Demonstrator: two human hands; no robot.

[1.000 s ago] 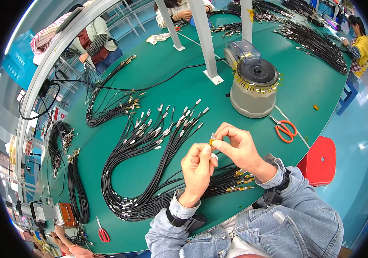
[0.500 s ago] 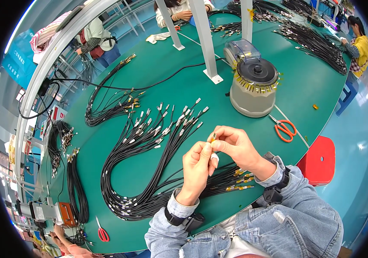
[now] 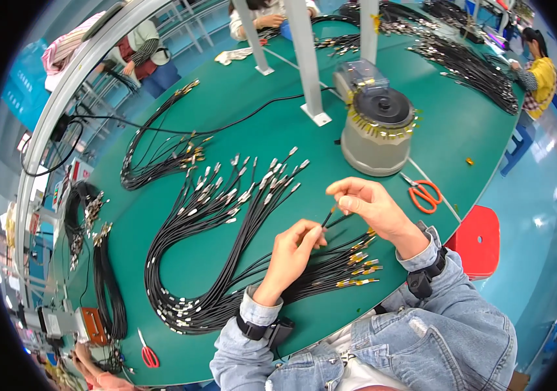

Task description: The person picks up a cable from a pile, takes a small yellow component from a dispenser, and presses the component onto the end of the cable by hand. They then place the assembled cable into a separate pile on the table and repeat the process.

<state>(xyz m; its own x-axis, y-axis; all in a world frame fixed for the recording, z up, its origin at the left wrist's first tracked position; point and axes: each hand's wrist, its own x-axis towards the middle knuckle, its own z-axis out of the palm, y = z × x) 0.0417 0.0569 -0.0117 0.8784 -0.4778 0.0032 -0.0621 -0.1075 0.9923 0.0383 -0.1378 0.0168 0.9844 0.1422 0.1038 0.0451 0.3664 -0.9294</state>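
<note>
Green table [image 3: 246, 85] bears one round machine [image 3: 375, 150]; two hands' [image 3: 291, 254] [image 3: 379, 210] fingers [image 3: 357, 189] hold one cable [image 3: 327, 219].

One dispenser [image 3: 376, 151], three table posts [image 3: 305, 65], at least two scissors [image 3: 416, 185] and the wearer's two hands [image 3: 291, 253] show.

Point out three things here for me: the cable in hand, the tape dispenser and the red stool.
Cable [image 3: 327, 218]: head view, on the black stretch between the hands.
Tape dispenser [image 3: 376, 152]: head view, on its pale round body.
Red stool [image 3: 485, 253]: head view, below its hole.
</note>
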